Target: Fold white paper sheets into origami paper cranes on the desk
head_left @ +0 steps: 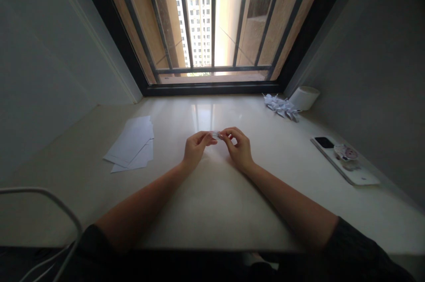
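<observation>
Between my two hands is a small piece of folded white paper (215,135), held just above the middle of the pale sill. My left hand (196,147) pinches its left end between thumb and fingers. On the other end, the thumb and forefinger of my right hand (238,147) are closed. My fingertips cover much of the paper, so its exact folded shape is hard to make out. A stack of white paper sheets (129,142) lies to the left of my hands. Several folded white paper pieces (281,107) are heaped at the back right.
A white cup-like container (304,98) lies tipped by the right wall, touching the folded pieces. Nearer on the right rests a phone (345,161) with a round grip on its back. A white cable (66,209) loops at lower left. A barred window (212,89) stands behind.
</observation>
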A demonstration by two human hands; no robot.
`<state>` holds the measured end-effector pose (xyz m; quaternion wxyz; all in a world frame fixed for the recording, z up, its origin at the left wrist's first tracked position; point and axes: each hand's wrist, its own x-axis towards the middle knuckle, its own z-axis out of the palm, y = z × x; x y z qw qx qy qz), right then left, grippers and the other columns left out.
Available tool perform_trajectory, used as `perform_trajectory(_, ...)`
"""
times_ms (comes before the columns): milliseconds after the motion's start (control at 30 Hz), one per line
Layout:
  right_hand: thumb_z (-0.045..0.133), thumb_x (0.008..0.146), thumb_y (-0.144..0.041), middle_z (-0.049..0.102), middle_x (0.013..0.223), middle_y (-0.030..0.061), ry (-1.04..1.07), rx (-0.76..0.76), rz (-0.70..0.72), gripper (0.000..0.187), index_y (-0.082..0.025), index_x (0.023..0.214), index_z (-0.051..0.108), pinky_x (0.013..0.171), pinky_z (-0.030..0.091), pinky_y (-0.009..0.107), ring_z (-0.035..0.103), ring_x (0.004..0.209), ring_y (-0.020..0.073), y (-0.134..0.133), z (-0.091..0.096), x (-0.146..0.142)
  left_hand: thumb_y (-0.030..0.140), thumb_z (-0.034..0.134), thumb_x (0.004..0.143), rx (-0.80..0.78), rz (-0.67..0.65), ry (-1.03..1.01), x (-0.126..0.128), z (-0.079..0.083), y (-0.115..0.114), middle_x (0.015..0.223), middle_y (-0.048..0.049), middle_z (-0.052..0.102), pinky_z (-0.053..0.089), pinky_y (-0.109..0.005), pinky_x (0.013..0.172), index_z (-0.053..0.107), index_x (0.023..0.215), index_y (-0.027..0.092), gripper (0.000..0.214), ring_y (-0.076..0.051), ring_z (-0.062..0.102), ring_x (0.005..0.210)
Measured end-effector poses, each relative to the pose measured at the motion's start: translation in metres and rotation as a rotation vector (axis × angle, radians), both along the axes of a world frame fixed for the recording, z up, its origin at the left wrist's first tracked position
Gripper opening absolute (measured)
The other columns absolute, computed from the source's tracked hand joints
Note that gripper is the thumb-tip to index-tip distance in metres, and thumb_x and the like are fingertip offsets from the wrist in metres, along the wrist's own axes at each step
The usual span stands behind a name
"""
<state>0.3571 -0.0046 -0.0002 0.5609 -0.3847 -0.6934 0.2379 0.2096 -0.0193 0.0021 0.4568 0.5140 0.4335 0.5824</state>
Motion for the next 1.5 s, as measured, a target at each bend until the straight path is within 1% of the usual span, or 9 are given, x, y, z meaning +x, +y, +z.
perform_trajectory(133,0.059,0.082,-0.030,0.060,0.089,0.0047,-0.020,0.056,-0.057,0.011,-0.026,0.086,0.068,0.069,0.050,0.033,0.056,0.086,0.0185,0.0021,-0.0014,0.0017,0.036,0.069,0.071,0.026,-0.005,-0.032,0.0016,-0.0005,0.0007,0.093,-0.0069,0.071,0.055,-0.034,0.077,0.069,0.085,0.015,0.026,-0.017,0.066,0.077)
perform_trajectory(233,0.061,0.081,-0.027,0.061,0.086,0.0043,-0.131,0.163,-0.063,0.010,-0.026,0.088,0.068,0.077,0.049,0.037,0.056,0.086,0.0193,0.0022,-0.0003,0.0046,0.035,0.065,0.075,0.043,0.030,-0.025,0.0019,0.0001,0.0012,0.093,-0.0068,0.071,0.055,-0.034,0.076,0.070,0.080,0.015,0.022,-0.016,0.065,0.077)
perform_trajectory(333,0.060,0.080,-0.022,0.064,0.085,0.0044,-0.223,0.250,-0.039,0.012,-0.025,0.091,0.066,0.077,0.048,0.038,0.056,0.084,0.0198,0.0010,0.0021,0.0066,0.036,0.064,0.075,0.047,0.035,-0.009,0.0018,0.0014,0.0007,0.091,-0.0063,0.070,0.055,-0.032,0.075,0.070,0.077,0.015,0.022,-0.016,0.065,0.076)
perform_trajectory(533,0.059,0.077,-0.020,0.064,0.085,0.0045,-0.284,0.301,-0.042,0.013,-0.022,0.089,0.062,0.077,0.048,0.037,0.056,0.083,0.0199,0.0011,0.0018,0.0064,0.036,0.065,0.075,0.057,0.032,0.051,0.0001,0.0003,0.0000,0.082,-0.0042,0.070,0.054,-0.030,0.073,0.069,0.075,0.015,0.021,-0.014,0.064,0.070)
perform_trajectory(700,0.060,0.077,-0.023,0.064,0.083,0.0042,-0.287,0.295,-0.054,0.010,-0.023,0.087,0.061,0.075,0.048,0.036,0.057,0.082,0.0199,0.0023,0.0004,0.0071,0.037,0.064,0.075,0.075,0.039,0.128,-0.0024,-0.0019,0.0008,0.075,-0.0044,0.070,0.052,-0.031,0.075,0.070,0.074,0.016,0.022,-0.016,0.064,0.073)
perform_trajectory(967,0.058,0.080,-0.025,0.063,0.084,0.0040,-0.286,0.276,-0.028,0.009,-0.025,0.088,0.061,0.075,0.047,0.036,0.057,0.082,0.0198,0.0015,0.0004,0.0082,0.030,0.069,0.068,0.059,0.024,0.089,-0.0030,-0.0019,0.0017,0.079,-0.0045,0.071,0.049,-0.036,0.084,0.070,0.068,0.017,0.014,-0.020,0.065,0.083)
perform_trajectory(1233,0.058,0.081,-0.024,0.064,0.084,0.0046,-0.287,0.318,0.004,0.007,-0.023,0.087,0.062,0.074,0.048,0.034,0.057,0.081,0.0188,0.0012,0.0027,0.0094,0.031,0.067,0.070,0.053,0.028,0.058,-0.0019,-0.0029,0.0018,0.077,-0.0048,0.071,0.050,-0.034,0.079,0.069,0.063,0.016,0.016,-0.019,0.065,0.082)
perform_trajectory(1400,0.057,0.081,-0.026,0.064,0.083,0.0040,-0.239,0.227,-0.002,0.006,-0.024,0.083,0.062,0.074,0.048,0.034,0.058,0.080,0.0186,0.0000,0.0030,0.0065,0.031,0.067,0.071,0.069,0.045,0.093,-0.0021,-0.0020,0.0012,0.081,-0.0044,0.072,0.049,-0.034,0.083,0.071,0.068,0.017,0.015,-0.019,0.065,0.083)
perform_trajectory(1500,0.057,0.081,-0.027,0.065,0.082,0.0037,-0.188,0.129,-0.012,0.006,-0.023,0.083,0.062,0.075,0.048,0.035,0.059,0.079,0.0183,-0.0006,0.0019,0.0046,0.033,0.067,0.072,0.085,0.040,0.145,-0.0020,-0.0019,0.0004,0.092,-0.0050,0.071,0.048,-0.034,0.086,0.073,0.080,0.019,0.017,-0.019,0.064,0.090)
